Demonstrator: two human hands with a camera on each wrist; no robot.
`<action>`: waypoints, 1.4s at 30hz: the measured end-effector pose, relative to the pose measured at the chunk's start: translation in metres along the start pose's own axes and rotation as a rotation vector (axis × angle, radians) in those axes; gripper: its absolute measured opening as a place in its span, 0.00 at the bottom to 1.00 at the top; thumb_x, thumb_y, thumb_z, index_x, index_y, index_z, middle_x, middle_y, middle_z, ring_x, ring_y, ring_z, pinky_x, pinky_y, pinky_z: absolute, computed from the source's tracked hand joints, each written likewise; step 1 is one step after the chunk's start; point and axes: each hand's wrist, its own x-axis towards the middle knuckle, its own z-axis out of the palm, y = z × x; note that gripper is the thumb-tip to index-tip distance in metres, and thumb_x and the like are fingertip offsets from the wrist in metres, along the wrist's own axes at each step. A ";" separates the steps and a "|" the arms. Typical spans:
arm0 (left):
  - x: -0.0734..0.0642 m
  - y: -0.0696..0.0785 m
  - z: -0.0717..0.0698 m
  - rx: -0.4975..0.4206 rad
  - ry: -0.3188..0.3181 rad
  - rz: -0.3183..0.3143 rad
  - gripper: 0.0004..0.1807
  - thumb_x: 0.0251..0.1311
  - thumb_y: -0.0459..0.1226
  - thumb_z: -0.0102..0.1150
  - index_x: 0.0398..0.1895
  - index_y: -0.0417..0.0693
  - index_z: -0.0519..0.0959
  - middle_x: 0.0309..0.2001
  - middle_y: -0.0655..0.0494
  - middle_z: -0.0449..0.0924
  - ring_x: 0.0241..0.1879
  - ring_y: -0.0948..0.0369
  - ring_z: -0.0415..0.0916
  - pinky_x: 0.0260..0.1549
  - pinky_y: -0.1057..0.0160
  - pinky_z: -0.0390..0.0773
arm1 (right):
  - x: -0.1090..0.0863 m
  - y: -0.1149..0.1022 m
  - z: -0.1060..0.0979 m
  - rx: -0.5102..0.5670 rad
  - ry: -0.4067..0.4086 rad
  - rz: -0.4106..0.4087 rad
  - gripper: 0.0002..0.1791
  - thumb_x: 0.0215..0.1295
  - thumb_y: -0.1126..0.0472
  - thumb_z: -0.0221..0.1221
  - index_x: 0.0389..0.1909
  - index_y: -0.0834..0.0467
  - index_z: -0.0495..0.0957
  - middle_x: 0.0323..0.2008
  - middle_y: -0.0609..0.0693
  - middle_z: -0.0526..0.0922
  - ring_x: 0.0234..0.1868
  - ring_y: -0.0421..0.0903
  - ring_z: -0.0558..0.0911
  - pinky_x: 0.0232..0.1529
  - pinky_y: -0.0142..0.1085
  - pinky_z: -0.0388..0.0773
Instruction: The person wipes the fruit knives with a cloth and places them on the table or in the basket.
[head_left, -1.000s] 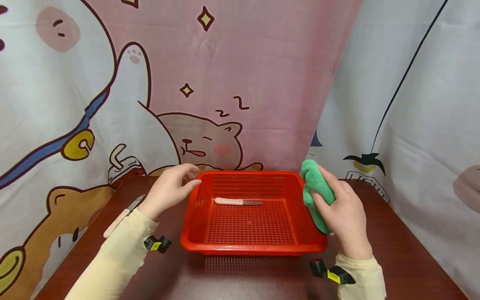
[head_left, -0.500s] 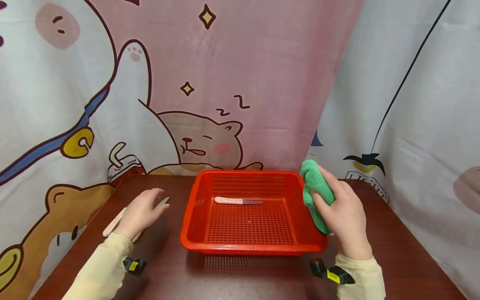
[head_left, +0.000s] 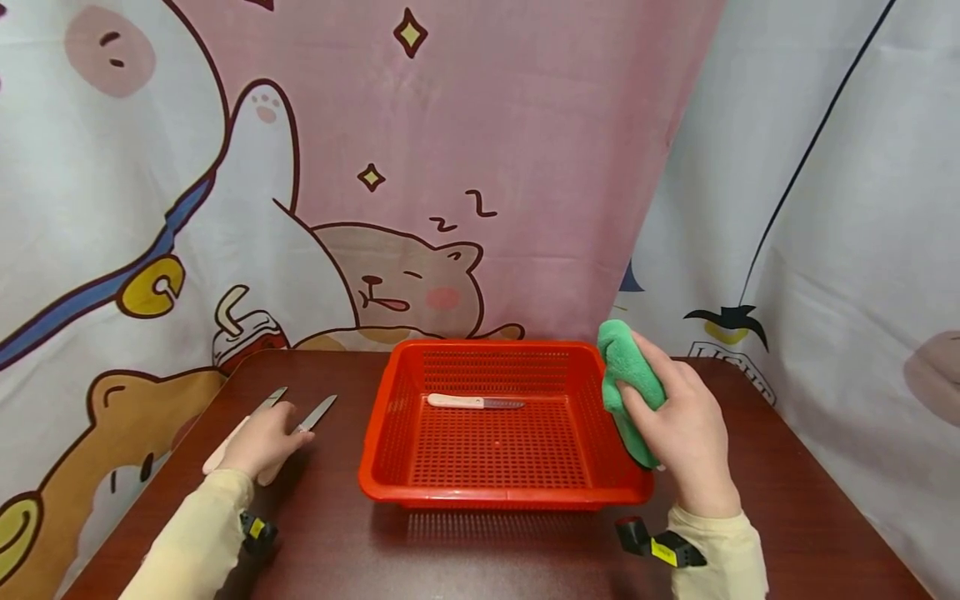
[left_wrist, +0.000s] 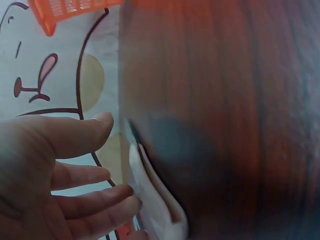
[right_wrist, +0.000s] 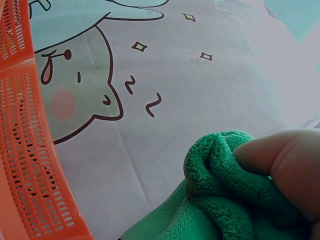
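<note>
My left hand (head_left: 262, 440) hovers low over two knives lying at the table's left. One blade (head_left: 318, 412) sticks out to the right of the hand, the other blade (head_left: 270, 398) beyond it; their pale handles are partly covered. In the left wrist view the thumb and fingers are spread, fingertips close beside a slotted pale handle (left_wrist: 157, 200); whether they touch it I cannot tell. My right hand (head_left: 686, 429) pinches a bunched green cloth (head_left: 630, 383) by the basket's right rim. Inside the red plastic basket (head_left: 502, 498) lies another pale-handled knife (head_left: 456, 402).
The basket stands mid-table on a dark reddish-brown table (head_left: 465, 562). Behind it hangs a cartoon-printed curtain (head_left: 525, 167), close to the table's back edge. A wrist camera is strapped on each sleeve.
My left hand has moved from the basket's left rim leftward and down to the two knives, uncovering more of the right-hand blade. The right hand with the cloth stays nearly still.
</note>
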 end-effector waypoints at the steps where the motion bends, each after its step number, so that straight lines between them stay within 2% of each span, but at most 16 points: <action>1: -0.001 -0.002 0.000 -0.002 -0.010 -0.012 0.27 0.55 0.43 0.71 0.46 0.27 0.75 0.36 0.38 0.80 0.35 0.45 0.79 0.38 0.43 0.78 | 0.000 0.000 0.000 -0.001 -0.001 -0.001 0.33 0.62 0.59 0.65 0.70 0.44 0.70 0.46 0.60 0.79 0.40 0.56 0.77 0.33 0.53 0.73; 5: -0.003 -0.007 0.000 -0.005 -0.053 -0.070 0.22 0.55 0.43 0.71 0.38 0.32 0.75 0.25 0.50 0.76 0.25 0.54 0.74 0.29 0.52 0.76 | 0.001 0.000 0.000 -0.001 -0.005 -0.004 0.33 0.62 0.59 0.64 0.70 0.44 0.70 0.46 0.60 0.79 0.40 0.56 0.76 0.33 0.52 0.73; 8: -0.003 -0.010 0.001 0.018 -0.073 -0.106 0.19 0.55 0.42 0.71 0.34 0.34 0.75 0.23 0.51 0.74 0.23 0.55 0.71 0.26 0.54 0.73 | 0.001 0.000 0.000 0.001 -0.001 -0.012 0.33 0.62 0.59 0.65 0.70 0.44 0.71 0.46 0.60 0.79 0.40 0.56 0.76 0.33 0.53 0.73; 14: -0.002 -0.011 0.002 0.066 -0.065 -0.102 0.15 0.53 0.37 0.71 0.30 0.36 0.75 0.25 0.49 0.76 0.25 0.53 0.73 0.27 0.51 0.73 | 0.001 -0.001 0.000 -0.004 0.006 -0.023 0.33 0.62 0.60 0.65 0.69 0.45 0.71 0.45 0.60 0.79 0.40 0.56 0.76 0.34 0.53 0.72; 17: -0.001 -0.010 0.004 0.060 -0.052 -0.105 0.14 0.52 0.36 0.71 0.31 0.36 0.75 0.25 0.49 0.75 0.24 0.54 0.72 0.26 0.52 0.73 | 0.001 -0.001 0.000 -0.004 0.007 -0.025 0.33 0.62 0.60 0.65 0.69 0.45 0.71 0.45 0.60 0.79 0.40 0.56 0.76 0.34 0.53 0.72; 22: 0.000 -0.008 0.007 0.039 -0.064 -0.117 0.13 0.54 0.34 0.69 0.31 0.36 0.73 0.24 0.50 0.74 0.24 0.54 0.71 0.27 0.52 0.72 | 0.001 -0.002 -0.001 -0.006 0.000 -0.014 0.33 0.62 0.60 0.65 0.69 0.45 0.71 0.45 0.60 0.79 0.40 0.56 0.76 0.33 0.53 0.72; 28: 0.001 -0.007 0.010 0.056 -0.059 -0.110 0.11 0.56 0.33 0.66 0.31 0.36 0.72 0.25 0.49 0.75 0.24 0.52 0.72 0.28 0.50 0.73 | 0.001 -0.002 -0.004 -0.008 -0.008 -0.001 0.33 0.62 0.59 0.65 0.70 0.45 0.70 0.46 0.61 0.79 0.41 0.56 0.76 0.34 0.54 0.73; 36: 0.004 -0.006 0.014 0.037 -0.061 -0.107 0.09 0.69 0.36 0.54 0.36 0.36 0.75 0.29 0.44 0.78 0.30 0.48 0.76 0.32 0.46 0.74 | 0.001 -0.002 -0.005 -0.009 -0.014 0.006 0.33 0.63 0.60 0.64 0.70 0.46 0.70 0.45 0.61 0.79 0.41 0.56 0.77 0.33 0.53 0.74; 42: 0.004 -0.007 0.014 0.022 -0.064 -0.115 0.09 0.70 0.35 0.52 0.38 0.35 0.75 0.30 0.44 0.78 0.29 0.50 0.75 0.32 0.47 0.74 | 0.001 -0.003 -0.006 -0.014 -0.011 0.011 0.33 0.63 0.60 0.65 0.70 0.45 0.70 0.45 0.61 0.79 0.41 0.56 0.76 0.32 0.53 0.73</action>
